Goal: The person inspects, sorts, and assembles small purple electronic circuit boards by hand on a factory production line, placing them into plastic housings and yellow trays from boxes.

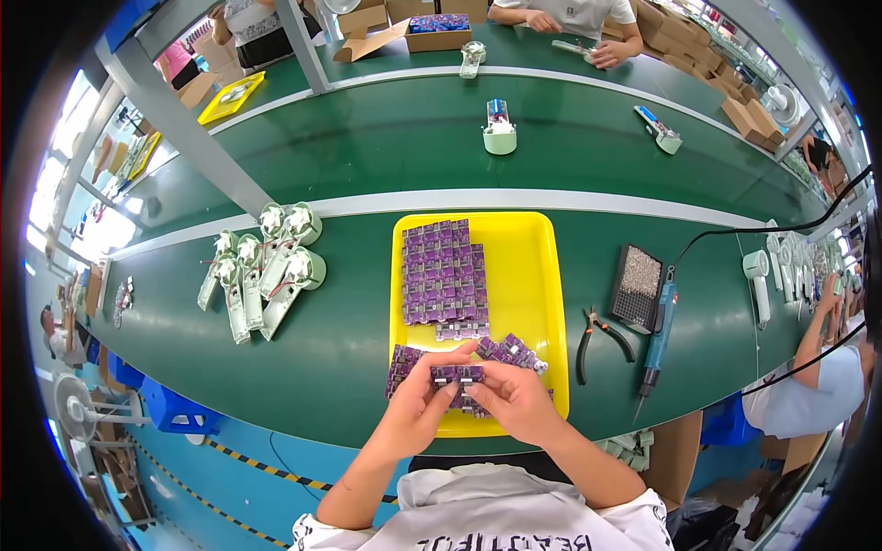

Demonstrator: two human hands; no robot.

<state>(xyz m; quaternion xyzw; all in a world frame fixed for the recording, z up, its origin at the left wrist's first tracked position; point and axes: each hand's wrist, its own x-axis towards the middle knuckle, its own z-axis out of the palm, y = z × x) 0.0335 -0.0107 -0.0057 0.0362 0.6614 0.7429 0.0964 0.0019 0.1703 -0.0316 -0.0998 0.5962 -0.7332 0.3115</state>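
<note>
Between my two hands, over the near part of a yellow tray (pixel 528 275), is a small purple circuit board panel (pixel 457 375). My left hand (pixel 415 404) grips its left end, thumb in front and fingers behind. On its right end, my right hand (pixel 519 400) is closed the same way. A large stack of purple circuit board panels (pixel 439 271) fills the tray's upper left. Loose purple boards (pixel 514 352) lie just beyond my right hand, and more boards (pixel 402 364) lie by my left hand. My fingers partly hide the boards underneath.
Right of the tray lie black-handled pliers (pixel 595 340), a blue electric screwdriver (pixel 660 340) and a black box of screws (pixel 638 283). Pale green device housings (pixel 266 266) are piled at left. Beyond a metal rail, housings (pixel 500 138) sit on a green belt. Co-workers sit across and at right.
</note>
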